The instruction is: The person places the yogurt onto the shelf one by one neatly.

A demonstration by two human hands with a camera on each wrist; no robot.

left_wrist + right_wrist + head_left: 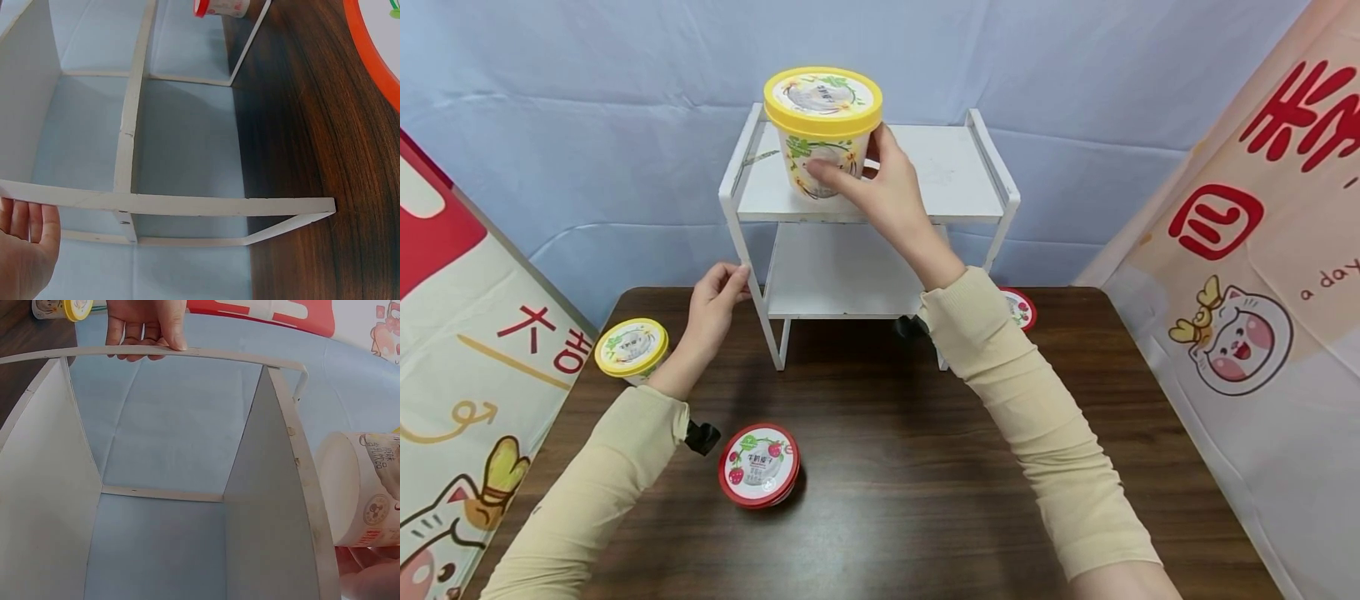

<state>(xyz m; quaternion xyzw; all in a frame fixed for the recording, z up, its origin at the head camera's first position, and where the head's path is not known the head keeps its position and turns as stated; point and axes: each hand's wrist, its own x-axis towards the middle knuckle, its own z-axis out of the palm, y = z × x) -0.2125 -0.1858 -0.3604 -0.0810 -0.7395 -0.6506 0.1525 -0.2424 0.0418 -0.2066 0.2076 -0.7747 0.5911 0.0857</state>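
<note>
A white two-tier shelf rack (940,171) stands at the back of the table. My right hand (891,187) holds a paper tub with a yellow lid (823,137) upright at the left part of its top shelf, thumb on the front and fingers round the far side. In the right wrist view the tub's pale base (340,487) shows close beside the top board's edge. My left hand (709,312) grips the rack's left front post, with the thumb on one side and the fingers on the other, as the right wrist view shows (147,328).
A second yellow-lidded tub (632,348) stands at the table's left edge. Nearer the front is a red-lidded tub (758,465), and another red-lidded tub (1019,308) is partly hidden behind my right sleeve. Printed cloth panels flank the dark wood table (910,500).
</note>
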